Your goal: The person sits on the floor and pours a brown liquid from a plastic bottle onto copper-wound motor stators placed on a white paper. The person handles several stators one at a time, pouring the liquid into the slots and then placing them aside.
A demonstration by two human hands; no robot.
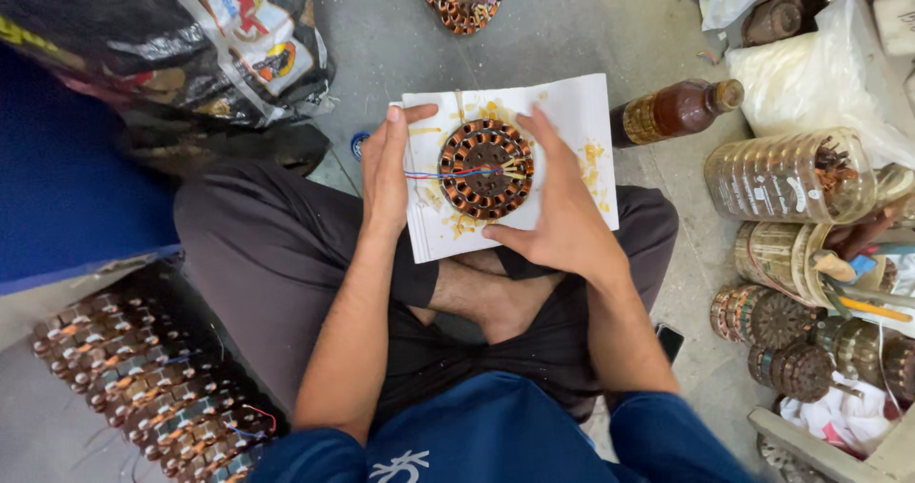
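right hand cups the copper-wound motor coil, fingers on its rim. left hand lies flat, loose, on the stained white paper under it. paper rests on the lap; brown bottle on floor nearby.
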